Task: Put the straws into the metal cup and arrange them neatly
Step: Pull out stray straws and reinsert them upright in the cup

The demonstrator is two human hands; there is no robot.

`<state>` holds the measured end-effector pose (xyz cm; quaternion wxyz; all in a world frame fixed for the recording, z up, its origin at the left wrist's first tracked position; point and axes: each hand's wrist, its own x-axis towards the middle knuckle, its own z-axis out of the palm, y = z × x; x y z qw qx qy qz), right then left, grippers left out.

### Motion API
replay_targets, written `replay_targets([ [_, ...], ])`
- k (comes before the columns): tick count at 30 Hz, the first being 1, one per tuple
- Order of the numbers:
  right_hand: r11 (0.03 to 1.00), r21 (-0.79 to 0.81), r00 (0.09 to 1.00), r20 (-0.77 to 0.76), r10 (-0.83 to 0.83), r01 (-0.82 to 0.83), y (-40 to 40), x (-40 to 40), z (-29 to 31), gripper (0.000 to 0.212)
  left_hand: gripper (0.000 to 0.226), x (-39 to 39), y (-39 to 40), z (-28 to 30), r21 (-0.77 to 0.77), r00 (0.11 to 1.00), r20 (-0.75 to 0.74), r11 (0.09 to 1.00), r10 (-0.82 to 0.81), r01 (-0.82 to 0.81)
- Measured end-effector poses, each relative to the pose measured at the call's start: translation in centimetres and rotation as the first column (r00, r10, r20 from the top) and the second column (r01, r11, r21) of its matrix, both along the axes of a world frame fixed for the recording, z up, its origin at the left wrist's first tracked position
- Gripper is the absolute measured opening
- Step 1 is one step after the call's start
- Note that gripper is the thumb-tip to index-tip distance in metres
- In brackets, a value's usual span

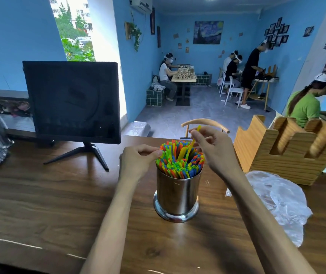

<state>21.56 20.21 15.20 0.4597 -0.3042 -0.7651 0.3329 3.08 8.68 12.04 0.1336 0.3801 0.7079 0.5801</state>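
Here a wooden table (59, 194) carries a dark monitor (71, 101) at the back left, a wooden rack (276, 155) at the right and a crumpled plastic bag (276, 200) beside it. Near the middle stands the metal cup (177, 194), upright and packed with coloured straws (178, 163). Both forearms reach in from below. The right hand (215, 149) hovers over the cup's far side, fingers curled, pinching a yellow straw (194, 136) that tilts above the bundle. The left hand (138, 161) pinches straw tips at the cup's left rim.
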Motion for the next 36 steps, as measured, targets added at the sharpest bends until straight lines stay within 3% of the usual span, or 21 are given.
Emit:
replay_targets([
  [6,1.0,0.021,0.971,0.24,0.01,-0.016,-0.5,0.1,-0.4,0.029,0.01,-0.2,-0.1,0.4,-0.054,0.996,-0.083,0.998,-0.03,0.026],
  [11,0.999,0.016,0.963,0.268,0.032,-0.037,-0.8,0.5,-0.4,0.025,0.009,-0.5,-0.5,1.5,-0.236,0.928,-0.326,0.966,-0.179,0.104],
  [16,0.999,0.016,0.961,0.275,0.044,-0.05,-1.1,0.6,-0.4,0.022,0.009,-0.3,-0.7,1.7,-0.222,0.868,-0.451,0.968,-0.209,0.117],
  [21,0.998,0.014,0.96,0.276,0.048,-0.054,-1.1,0.6,-0.6,0.026,0.011,-0.2,-0.9,2.7,-0.282,0.87,-0.431,0.952,-0.24,0.123],
  [25,0.998,0.005,0.961,0.273,0.055,-0.058,-1.2,0.5,-0.7,0.027,0.012,-0.2,-1.3,3.4,-0.26,0.872,-0.284,0.907,-0.4,0.331],
  [28,0.998,0.007,0.96,0.275,0.053,-0.057,-1.2,0.3,-0.8,0.028,0.009,-0.1,-1.4,3.5,-0.221,0.868,-0.23,0.892,-0.44,0.394],
  [36,0.998,-0.029,0.956,0.284,0.066,-0.06,-1.2,0.2,-0.9,0.031,0.016,0.2,-1.6,3.1,-0.033,0.924,-0.199,0.945,-0.326,0.326],
])
